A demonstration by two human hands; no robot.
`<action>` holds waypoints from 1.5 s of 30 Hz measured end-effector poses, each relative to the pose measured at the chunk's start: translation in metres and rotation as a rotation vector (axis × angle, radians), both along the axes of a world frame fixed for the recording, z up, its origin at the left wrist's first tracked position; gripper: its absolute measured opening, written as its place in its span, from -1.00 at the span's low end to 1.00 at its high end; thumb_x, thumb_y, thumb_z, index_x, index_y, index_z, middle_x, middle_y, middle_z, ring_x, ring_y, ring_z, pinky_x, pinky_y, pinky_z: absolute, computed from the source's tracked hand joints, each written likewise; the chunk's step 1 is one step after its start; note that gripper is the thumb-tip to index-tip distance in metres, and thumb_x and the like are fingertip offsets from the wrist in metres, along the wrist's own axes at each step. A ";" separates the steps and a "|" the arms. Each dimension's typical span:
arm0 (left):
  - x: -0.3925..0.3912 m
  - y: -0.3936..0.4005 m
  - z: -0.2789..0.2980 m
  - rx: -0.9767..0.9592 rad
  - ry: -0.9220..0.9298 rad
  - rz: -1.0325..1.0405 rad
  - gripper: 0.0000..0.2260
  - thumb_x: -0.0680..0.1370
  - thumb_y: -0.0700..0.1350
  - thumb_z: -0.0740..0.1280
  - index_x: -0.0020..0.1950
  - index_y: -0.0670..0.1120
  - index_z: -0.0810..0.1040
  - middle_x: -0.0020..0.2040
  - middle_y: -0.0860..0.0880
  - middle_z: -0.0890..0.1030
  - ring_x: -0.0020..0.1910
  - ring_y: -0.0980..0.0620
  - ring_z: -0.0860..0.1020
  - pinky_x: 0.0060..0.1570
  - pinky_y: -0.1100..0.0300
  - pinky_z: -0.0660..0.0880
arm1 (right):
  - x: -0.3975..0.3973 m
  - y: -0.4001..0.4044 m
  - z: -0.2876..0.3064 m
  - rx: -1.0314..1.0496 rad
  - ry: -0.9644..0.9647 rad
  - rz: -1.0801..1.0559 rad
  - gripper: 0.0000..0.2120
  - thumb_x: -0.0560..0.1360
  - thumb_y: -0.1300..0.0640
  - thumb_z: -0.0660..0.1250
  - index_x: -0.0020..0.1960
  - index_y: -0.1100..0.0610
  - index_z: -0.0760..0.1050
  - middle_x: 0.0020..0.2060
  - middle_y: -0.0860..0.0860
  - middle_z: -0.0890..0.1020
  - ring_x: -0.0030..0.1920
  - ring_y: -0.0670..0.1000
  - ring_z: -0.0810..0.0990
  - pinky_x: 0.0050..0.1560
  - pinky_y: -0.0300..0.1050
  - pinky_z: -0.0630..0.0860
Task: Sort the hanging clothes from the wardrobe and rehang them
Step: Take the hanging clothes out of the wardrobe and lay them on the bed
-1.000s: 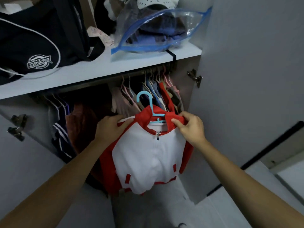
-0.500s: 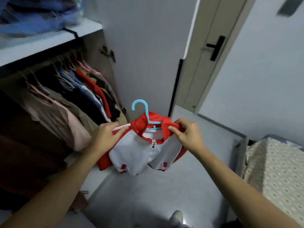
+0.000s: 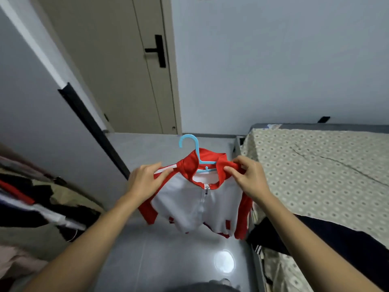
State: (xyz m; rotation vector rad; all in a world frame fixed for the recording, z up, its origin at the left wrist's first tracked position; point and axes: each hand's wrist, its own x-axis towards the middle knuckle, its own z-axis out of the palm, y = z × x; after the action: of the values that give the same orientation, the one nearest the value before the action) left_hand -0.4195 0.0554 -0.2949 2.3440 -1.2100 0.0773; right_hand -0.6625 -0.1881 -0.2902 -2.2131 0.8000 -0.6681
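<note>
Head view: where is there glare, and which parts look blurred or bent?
In the head view, a round glare spot shines on the grey floor below the red and white jacket; the hanging clothes at the left edge are smeared by blur; the door frame leans from wide-angle distortion; both hands look sharp.
</note>
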 end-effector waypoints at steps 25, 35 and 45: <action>-0.193 -0.377 -0.038 0.084 0.003 -1.300 -0.43 0.53 0.46 0.13 -0.35 -0.02 0.27 -0.45 0.03 0.48 -0.39 -0.07 0.50 -0.41 0.10 0.28 | -0.242 0.060 -0.030 0.142 0.034 -1.283 -0.83 0.49 -0.12 0.47 -0.18 -0.08 0.57 -0.25 -0.14 0.64 -0.21 -0.04 0.61 -0.18 0.03 0.55; -0.318 -0.407 -0.042 0.166 0.059 -1.572 -0.56 0.59 0.32 0.20 -0.27 0.01 0.30 -0.38 0.08 0.47 -0.34 0.07 0.45 -0.38 0.11 0.28 | -0.314 0.088 -0.030 0.113 0.050 -1.586 -0.88 0.49 0.00 0.54 -0.15 -0.04 0.62 -0.25 -0.20 0.65 -0.19 -0.09 0.62 -0.15 -0.13 0.52; -0.478 -0.469 -0.093 0.380 0.062 -1.599 -0.73 0.63 0.06 0.27 -0.22 0.00 0.37 -0.27 0.08 0.49 -0.21 0.06 0.47 -0.30 0.06 0.34 | -0.463 0.033 -0.105 0.213 0.019 -1.631 -0.87 0.50 -0.05 0.52 -0.11 -0.06 0.59 -0.23 -0.20 0.63 -0.18 -0.15 0.59 -0.15 -0.21 0.44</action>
State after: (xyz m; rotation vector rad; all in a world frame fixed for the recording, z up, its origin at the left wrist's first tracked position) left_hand -0.8978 -0.4138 -0.3877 0.9471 -2.7702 -0.7794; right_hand -1.1259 -0.1548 -0.3956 -0.9477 2.4919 -1.1255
